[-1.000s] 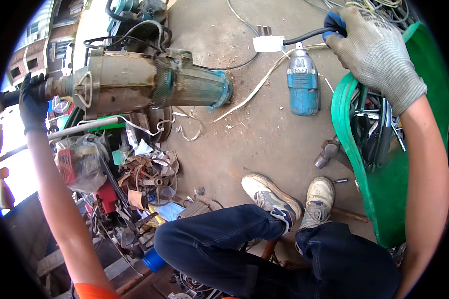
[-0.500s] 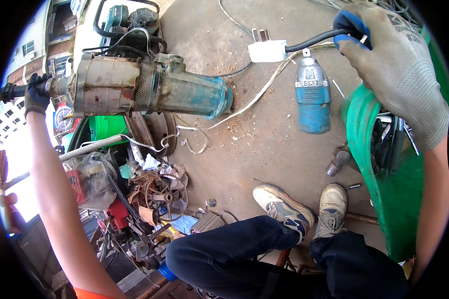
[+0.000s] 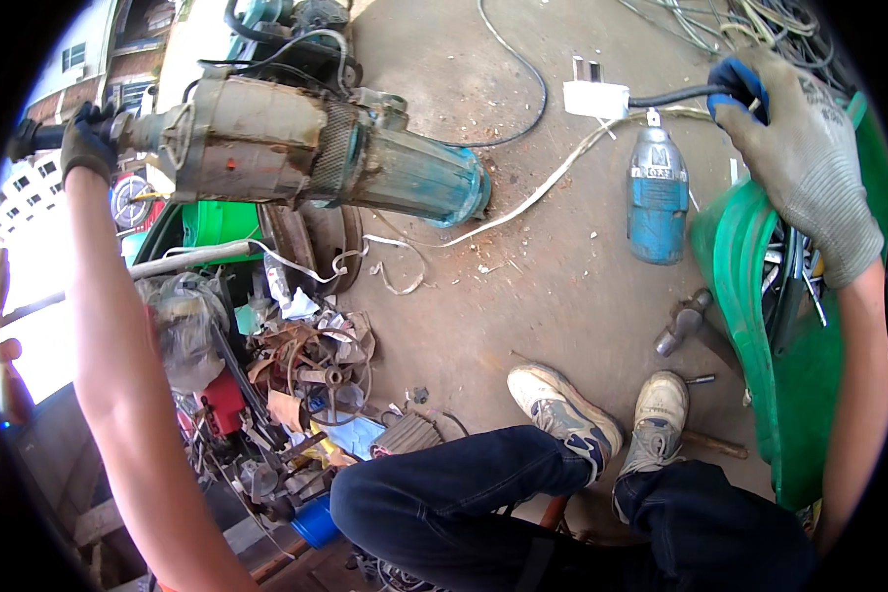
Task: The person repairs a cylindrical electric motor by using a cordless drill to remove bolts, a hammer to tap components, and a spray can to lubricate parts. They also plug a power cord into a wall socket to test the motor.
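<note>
My left hand (image 3: 89, 138), in a dark glove, grips the black fitting at the left end of a large, dirty grey-and-turquoise pump-like machine (image 3: 247, 148), held horizontally over the floor. My right hand (image 3: 794, 163), in a grey glove with blue palm, is closed on a black cable (image 3: 681, 96) that leads to a white plug (image 3: 595, 99) with its prongs pointing up. Just below the cable a blue-and-silver cordless impact tool (image 3: 655, 207) lies on the floor, beside a long pale cord (image 3: 551, 183).
A green tub (image 3: 745, 296) of tools is at my right, with a hammer (image 3: 677, 326) beside it. Scrap and junk (image 3: 321, 380) pile at lower left. Another machine (image 3: 306, 30) stands behind the pump. Coiled cables (image 3: 750, 20) lie at upper right. My shoes (image 3: 553, 414) are below.
My left hand has risen slightly with the machine. My right hand and the plug have shifted somewhat rightward in view, along with much of the scene.
</note>
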{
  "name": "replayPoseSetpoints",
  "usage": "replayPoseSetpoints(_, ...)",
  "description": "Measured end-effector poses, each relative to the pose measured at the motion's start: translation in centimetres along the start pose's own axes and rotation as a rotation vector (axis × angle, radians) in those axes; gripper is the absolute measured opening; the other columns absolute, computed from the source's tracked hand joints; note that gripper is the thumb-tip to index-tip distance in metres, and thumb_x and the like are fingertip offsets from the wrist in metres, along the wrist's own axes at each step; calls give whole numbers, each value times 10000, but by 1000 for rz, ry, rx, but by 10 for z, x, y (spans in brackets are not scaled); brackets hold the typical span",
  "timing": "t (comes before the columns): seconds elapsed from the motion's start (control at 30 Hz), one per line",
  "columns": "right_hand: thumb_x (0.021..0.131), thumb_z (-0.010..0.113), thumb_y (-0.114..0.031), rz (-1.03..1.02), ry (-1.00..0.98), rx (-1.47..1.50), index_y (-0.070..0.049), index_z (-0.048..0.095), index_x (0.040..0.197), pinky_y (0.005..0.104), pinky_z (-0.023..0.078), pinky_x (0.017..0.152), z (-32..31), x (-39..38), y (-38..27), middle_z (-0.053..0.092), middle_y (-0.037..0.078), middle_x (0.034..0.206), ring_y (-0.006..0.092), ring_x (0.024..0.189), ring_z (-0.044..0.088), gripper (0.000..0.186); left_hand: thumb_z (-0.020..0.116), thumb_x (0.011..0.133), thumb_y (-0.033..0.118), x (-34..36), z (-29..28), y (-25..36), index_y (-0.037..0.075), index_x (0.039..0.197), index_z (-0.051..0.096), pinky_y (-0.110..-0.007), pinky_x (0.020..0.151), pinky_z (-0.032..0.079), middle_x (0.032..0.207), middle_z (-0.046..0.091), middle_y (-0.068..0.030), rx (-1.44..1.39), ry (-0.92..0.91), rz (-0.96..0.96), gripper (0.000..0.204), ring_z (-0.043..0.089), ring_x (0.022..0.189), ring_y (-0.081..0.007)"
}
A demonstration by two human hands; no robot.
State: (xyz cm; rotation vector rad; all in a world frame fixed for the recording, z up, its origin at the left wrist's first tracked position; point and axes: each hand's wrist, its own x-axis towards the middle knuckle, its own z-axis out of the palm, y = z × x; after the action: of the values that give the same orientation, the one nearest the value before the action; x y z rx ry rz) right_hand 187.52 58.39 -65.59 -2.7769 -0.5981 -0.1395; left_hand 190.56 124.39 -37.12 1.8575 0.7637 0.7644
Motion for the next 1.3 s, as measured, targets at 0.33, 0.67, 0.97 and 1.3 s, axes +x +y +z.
replayPoseSetpoints(0.33, 849, 658, -332, 54, -125, 10, -98, 679, 1055, 412, 516, 857, -21, 14, -17, 694, 144, 1002, 312, 952, 672, 312, 530, 993, 242, -153, 19, 17, 43, 1092, 585, -351, 827, 566, 979, 699, -121, -22, 156, 90, 229, 695, 941, -252)
replayPoseSetpoints(0.67, 840, 600, -411, 112, -202, -110, -94, 711, 1006, 441, 526, 852, -25, 18, -21, 705, 177, 1015, 332, 949, 683, 375, 748, 839, 231, -239, 36, 23, -2, 883, 611, -298, 525, 568, 798, 683, -143, -248, 222, 263, 274, 691, 615, -229)
replayPoseSetpoints(0.97, 812, 621, -366, 128, -207, -44, -108, 718, 970, 433, 513, 854, -27, 17, -24, 699, 154, 1027, 320, 973, 664, 318, 676, 915, 235, -212, -7, -6, 39, 1180, 598, -303, 719, 555, 854, 622, -51, -430, -410, 144, 338, 670, 831, -205)
replayPoseSetpoints(1.3, 819, 631, -378, 150, -240, -55, -129, 730, 972, 410, 516, 864, -27, 22, -23, 714, 129, 1011, 303, 974, 674, 309, 605, 905, 46, -257, 41, 29, -27, 1117, 614, -317, 580, 563, 722, 544, -44, -399, -144, 162, 225, 596, 585, -161)
